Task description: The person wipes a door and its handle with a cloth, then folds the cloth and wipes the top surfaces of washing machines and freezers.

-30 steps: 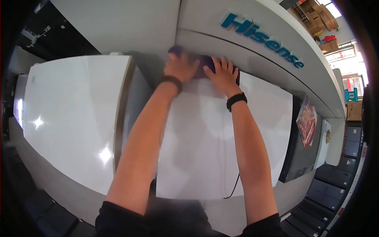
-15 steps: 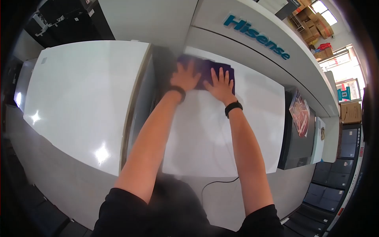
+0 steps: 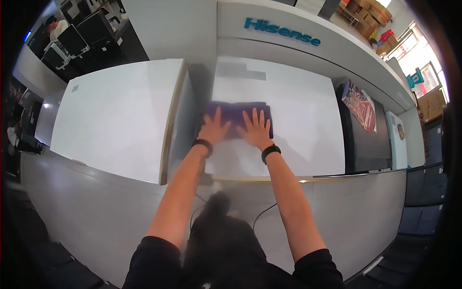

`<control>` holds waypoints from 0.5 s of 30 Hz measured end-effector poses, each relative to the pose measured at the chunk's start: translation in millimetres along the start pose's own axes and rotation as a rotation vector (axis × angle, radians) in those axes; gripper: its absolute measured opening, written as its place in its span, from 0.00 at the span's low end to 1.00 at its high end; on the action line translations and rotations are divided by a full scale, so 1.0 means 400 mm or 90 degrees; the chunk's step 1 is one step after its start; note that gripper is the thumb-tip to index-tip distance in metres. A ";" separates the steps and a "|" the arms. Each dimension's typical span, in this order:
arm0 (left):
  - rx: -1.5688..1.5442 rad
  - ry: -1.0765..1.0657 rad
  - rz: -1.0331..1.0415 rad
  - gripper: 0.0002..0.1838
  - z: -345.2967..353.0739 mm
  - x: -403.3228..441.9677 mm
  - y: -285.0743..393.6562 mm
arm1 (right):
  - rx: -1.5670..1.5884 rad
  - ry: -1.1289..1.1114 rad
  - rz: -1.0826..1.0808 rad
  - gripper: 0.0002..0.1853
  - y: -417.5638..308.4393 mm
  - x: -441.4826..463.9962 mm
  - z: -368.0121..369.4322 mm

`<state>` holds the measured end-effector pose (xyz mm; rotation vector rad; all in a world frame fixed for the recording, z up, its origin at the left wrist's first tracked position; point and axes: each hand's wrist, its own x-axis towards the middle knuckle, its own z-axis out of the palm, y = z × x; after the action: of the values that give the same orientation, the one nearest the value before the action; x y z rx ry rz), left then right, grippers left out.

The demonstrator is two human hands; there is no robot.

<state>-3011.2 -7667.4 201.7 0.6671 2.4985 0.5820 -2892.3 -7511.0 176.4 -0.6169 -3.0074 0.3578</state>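
Wht top (image 3: 305, 111), cloth (image 3: 236, 110) under L hand (image 3: 212, 130) & R hand (image 3: 257, 133), boxes (image 3: 374, 13)

Far: I see a pale wall panel (image 3: 341, 55) with blue-green Hisense lettering (image 3: 282, 32) | Far left: I make out black monitors (image 3: 72, 40) at a dark desk (image 3: 138, 48) | Far right: daylight whitens my view of the windows (image 3: 415, 44); cardboard boxes (image 3: 371, 12) stacked near them | Near: smooth grey floor (image 3: 341, 207)

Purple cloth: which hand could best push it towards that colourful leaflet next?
Probably the right hand: it's on the purple cloth, nearer the colourful leaflet; the left hand is farther away.
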 end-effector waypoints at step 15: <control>-0.010 -0.032 0.066 0.46 -0.143 0.417 0.075 | -0.166 0.221 0.042 0.32 0.053 0.382 0.056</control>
<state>-3159.2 -7567.4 205.5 0.7987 2.4219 0.6130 -3026.9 -7436.7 150.2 -0.7130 -2.7198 -0.1327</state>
